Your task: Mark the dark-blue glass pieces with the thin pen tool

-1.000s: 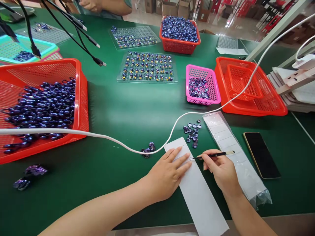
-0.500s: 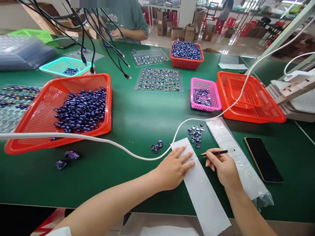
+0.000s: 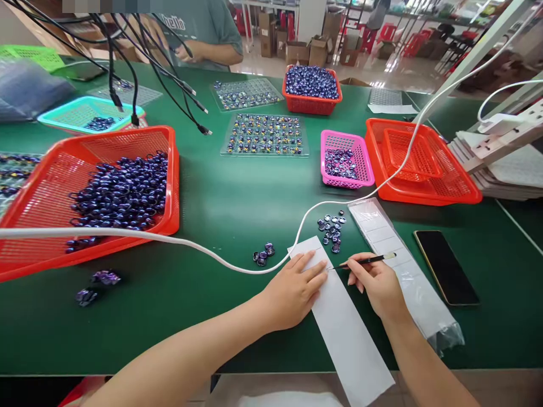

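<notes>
A long white paper strip (image 3: 348, 333) lies slanted on the green table, its near end hanging over the front edge. My left hand (image 3: 292, 291) rests flat on its upper part, fingers spread. In a pinch, my right hand (image 3: 375, 282) holds a thin black brush-like tool (image 3: 367, 260), whose tip touches the strip near my left fingertips. Small dark shiny pieces (image 3: 332, 229) lie beyond the strip, and a smaller group (image 3: 263, 254) sits left of its top. To the right is a plastic-wrapped white strip (image 3: 407, 265) with lines across it.
A phone (image 3: 446, 268) lies at right. Red baskets (image 3: 173, 186) and a pink basket (image 3: 369, 164) stand around. A white cable (image 3: 220, 261) crosses the table. Trays (image 3: 265, 135) of dark pieces lie behind. Black cables (image 3: 136, 93) hang at upper left. Across the table is a person (image 3: 203, 34).
The view has shifted slightly, so most things appear further left. Both hands keep nearly the same pose, and the tool's tip remains at the strip near my left fingertips.
</notes>
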Motion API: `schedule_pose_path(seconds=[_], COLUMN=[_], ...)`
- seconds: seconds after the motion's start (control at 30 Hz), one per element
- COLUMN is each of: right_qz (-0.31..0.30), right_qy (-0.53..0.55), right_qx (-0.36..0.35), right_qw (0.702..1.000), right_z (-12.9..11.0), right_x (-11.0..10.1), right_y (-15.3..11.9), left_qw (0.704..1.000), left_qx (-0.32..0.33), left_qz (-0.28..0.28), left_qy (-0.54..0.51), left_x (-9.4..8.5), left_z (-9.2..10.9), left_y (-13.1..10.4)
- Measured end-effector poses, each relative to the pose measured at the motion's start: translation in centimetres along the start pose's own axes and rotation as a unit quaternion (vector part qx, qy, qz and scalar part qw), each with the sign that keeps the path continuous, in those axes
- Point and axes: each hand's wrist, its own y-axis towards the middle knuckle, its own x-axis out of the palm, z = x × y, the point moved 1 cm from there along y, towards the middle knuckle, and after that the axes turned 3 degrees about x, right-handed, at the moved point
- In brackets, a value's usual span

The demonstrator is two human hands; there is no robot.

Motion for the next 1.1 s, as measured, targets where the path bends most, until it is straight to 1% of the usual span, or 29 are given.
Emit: schedule_pose_path(seconds=[0.3,0.53,0.67,0.8,0.9,1.0,1.07,1.1], right_qz=[-0.008,-0.004,0.017,0.042,0.04,0.035,0.025,0.019], right_qy=[-0.01,0.005,0.01,0.065,0.114,0.144,0.152,0.153], right_qx=[0.004,0.0,-0.021,-0.007,0.008,0.018,0.015,0.011], right_qw=[1.0,1.0,1.0,0.997,0.993,0.989,0.988,0.988], right_z=[0.5,0.8,0.8,1.1,1.3,1.0,0.7,0.6], right_x=[-0.1,-0.1,-0.1,-0.3,-0.5,-0.8,-1.2,-1.4], right_y=[-0.1,-0.1,-0.2,0.0,0.3,0.1,-0.4,-0.8], left_qw=[1.0,1.0,1.0,1.0,1.0,1.0,0.998,0.996], left_qx=[-0.002,-0.005,-0.003,-0.006,-0.005,-0.006,-0.022,-0.043], left_qz=[-0.022,-0.015,-0.008,-0.002,0.009,0.028,0.056,0.076], left_qy=[-0.002,-0.016,-0.02,-0.02,-0.013,-0.005,-0.007,-0.01], left_x=[-0.1,0.0,0.0,0.4,0.6,-0.3,-1.8,-2.7], left_z=[-0.1,-0.2,-0.2,-0.2,0.1,0.5,0.4,0.2], left_y=[0.1,0.0,0.0,0.1,0.1,-0.6,-1.7,-2.4])
